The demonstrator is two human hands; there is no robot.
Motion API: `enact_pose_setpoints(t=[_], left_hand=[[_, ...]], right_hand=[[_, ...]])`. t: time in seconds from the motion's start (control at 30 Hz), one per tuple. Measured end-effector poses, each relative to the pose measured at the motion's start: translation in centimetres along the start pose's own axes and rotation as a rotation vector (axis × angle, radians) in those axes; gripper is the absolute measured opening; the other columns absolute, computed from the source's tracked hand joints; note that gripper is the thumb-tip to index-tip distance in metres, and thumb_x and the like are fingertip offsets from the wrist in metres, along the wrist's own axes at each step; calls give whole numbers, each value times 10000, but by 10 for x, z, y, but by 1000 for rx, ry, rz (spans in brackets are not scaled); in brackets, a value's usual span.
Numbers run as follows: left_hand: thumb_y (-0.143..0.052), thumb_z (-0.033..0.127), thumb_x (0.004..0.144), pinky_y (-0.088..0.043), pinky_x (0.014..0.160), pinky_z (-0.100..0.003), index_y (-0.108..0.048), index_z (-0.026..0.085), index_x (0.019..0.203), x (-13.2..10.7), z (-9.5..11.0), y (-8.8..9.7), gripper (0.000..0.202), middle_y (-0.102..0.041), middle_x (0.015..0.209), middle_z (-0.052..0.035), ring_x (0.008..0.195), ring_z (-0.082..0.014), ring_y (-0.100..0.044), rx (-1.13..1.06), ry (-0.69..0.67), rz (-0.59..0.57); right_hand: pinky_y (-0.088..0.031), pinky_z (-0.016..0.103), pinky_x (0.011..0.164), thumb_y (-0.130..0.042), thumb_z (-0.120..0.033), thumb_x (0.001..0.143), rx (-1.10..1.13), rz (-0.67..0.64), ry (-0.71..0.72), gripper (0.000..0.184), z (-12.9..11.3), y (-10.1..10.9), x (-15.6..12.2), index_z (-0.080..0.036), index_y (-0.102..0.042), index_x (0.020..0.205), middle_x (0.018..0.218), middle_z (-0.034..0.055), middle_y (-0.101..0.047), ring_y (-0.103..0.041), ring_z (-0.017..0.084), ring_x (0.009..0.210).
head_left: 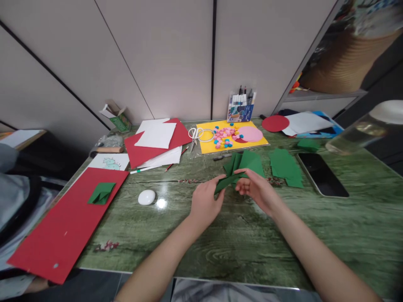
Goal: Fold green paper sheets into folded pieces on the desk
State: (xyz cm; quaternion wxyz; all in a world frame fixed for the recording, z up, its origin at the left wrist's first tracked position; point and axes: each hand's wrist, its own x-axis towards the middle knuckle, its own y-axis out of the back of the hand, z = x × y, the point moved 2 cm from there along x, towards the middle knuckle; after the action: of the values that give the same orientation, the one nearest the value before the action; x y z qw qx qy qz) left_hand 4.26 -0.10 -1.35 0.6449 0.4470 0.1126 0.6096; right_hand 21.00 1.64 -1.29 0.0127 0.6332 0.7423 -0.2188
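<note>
My left hand (206, 202) is closed on one end of a folded piece of green paper (229, 180), thumb below and fingers above. At the paper's other end, my right hand (256, 188) pinches it, with the remaining fingers curled in. Just behind lie more green paper pieces (253, 162), some folded and partly hidden by the held one. To the right is a further stack of green paper (286, 167). A dark pen (222, 157) rests on the table behind my left hand.
Scissors (193, 138), a tape roll (206, 135) and a yellow sheet (207, 147) with pink, blue and yellow bits lie behind. A phone (323, 174) and a clear bottle (355, 134) stand right. Left are a white egg-shaped object (146, 197), red paper (63, 226) and a person's sleeve (22, 188).
</note>
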Motion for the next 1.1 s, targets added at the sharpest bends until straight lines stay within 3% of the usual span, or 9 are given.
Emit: enact_pose_setpoints(t=[0.17, 0.63, 0.77, 0.93, 1.03, 1.1], left_hand=[[-499, 201, 833, -480, 781, -320, -471, 226, 1182, -2, 1, -2, 351, -659, 1061, -34, 889, -184, -629, 126, -112, 1], [-432, 220, 869, -454, 744, -306, -472, 228, 1227, -1, 4, 1, 360, -666, 928, -50, 820, -188, -612, 216, -110, -87], [-459, 193, 845, -456, 802, -319, -462, 224, 1229, 0, 2, 2, 386, -646, 1060, -59, 910, -193, -607, 125, -69, -91], [-527, 86, 743, -431, 883, -362, -424, 235, 1262, 0, 2, 3, 550, -596, 1177, -53, 1036, -216, -565, -29, 4, -180], [-586, 156, 739, -409, 931, -351, -427, 246, 1249, 3, 8, 5, 542, -550, 1244, -43, 1103, -210, -527, -254, 110, -235], [-671, 256, 687, -440, 887, -356, -447, 241, 1222, 4, 11, 7, 580, -576, 1194, -54, 1063, -230, -546, -397, 210, -283]], right_hand=[[-390, 255, 576, -557, -459, 779, -69, 18, 52, 297, 1, -2, 1, -207, -568, 935, 634, 1, -602, -515, 134, 591], [-405, 273, 608, -560, -352, 763, -23, 19, 54, 230, -2, -6, -1, -208, -583, 941, 656, 2, -602, -545, 152, 642], [-412, 282, 641, -538, -302, 765, -44, 11, 72, 222, -2, -4, -2, -213, -589, 961, 677, 4, -619, -546, 156, 652], [-408, 258, 673, -500, -154, 696, -97, 63, 80, 254, 0, 0, -1, -225, -613, 912, 804, -11, -618, -541, 142, 732], [-407, 260, 643, -526, -169, 689, -239, 119, 132, 243, 2, 4, 2, -234, -613, 907, 803, -14, -616, -539, 155, 733], [-397, 260, 586, -566, -212, 696, -364, 157, 189, 230, 2, 6, 4, -235, -611, 920, 730, -15, -597, -523, 158, 667]])
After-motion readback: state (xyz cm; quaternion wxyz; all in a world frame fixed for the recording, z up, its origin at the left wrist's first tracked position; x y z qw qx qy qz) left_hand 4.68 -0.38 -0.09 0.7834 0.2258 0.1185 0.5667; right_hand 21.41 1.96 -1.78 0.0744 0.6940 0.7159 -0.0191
